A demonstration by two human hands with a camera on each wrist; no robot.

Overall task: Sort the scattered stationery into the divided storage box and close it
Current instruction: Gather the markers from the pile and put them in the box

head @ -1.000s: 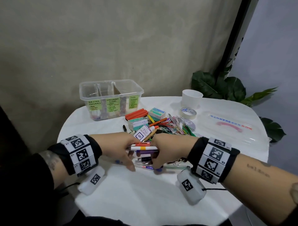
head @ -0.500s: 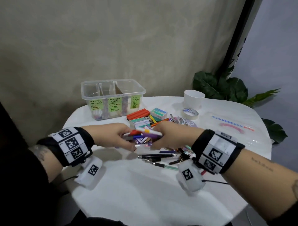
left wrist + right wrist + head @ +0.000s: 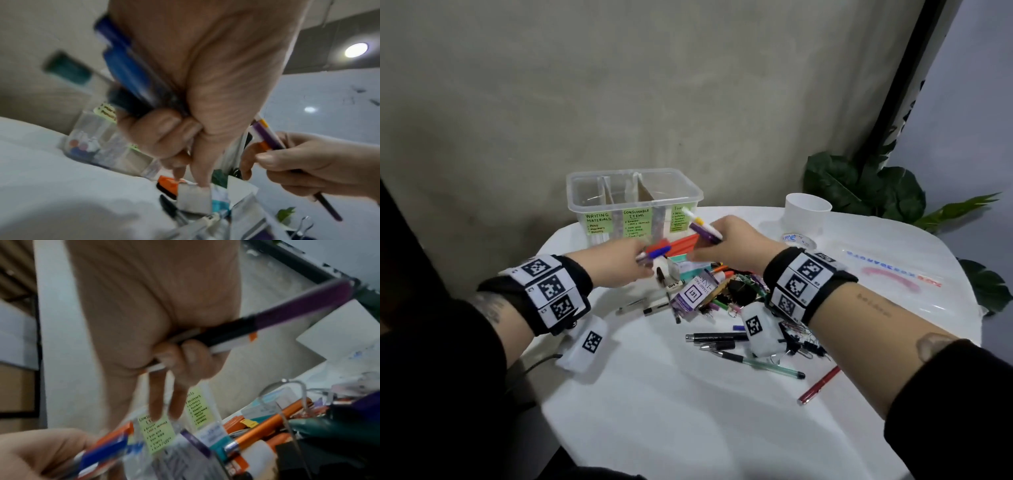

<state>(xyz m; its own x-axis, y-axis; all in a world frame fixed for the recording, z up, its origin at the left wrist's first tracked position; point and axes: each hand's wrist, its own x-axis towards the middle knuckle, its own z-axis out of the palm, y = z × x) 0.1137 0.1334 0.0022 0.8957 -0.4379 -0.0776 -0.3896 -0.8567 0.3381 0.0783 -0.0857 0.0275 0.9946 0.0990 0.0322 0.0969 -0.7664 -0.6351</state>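
Observation:
The clear divided storage box (image 3: 635,202) stands open at the back of the round white table (image 3: 688,411), with green labels on its front. My left hand (image 3: 625,263) grips a bundle of markers (image 3: 657,251), blue and red; the blue one (image 3: 127,68) shows in the left wrist view. My right hand (image 3: 729,245) holds other markers (image 3: 705,231), a purple one (image 3: 287,313) and white ones. Both hands hover in front of the box, above the stationery pile (image 3: 722,294).
Loose pens (image 3: 722,339), a red pen (image 3: 820,385), binder clips (image 3: 804,346), a stamp-pad ink box (image 3: 693,294) and orange cases (image 3: 681,245) lie on the table. A white cup (image 3: 806,214), a tape roll (image 3: 798,240) and the clear lid (image 3: 893,274) sit at the right. A plant stands behind.
Both hands lifted the markers off the table, split the bundle between them and moved back toward the box. The hands now stand apart.

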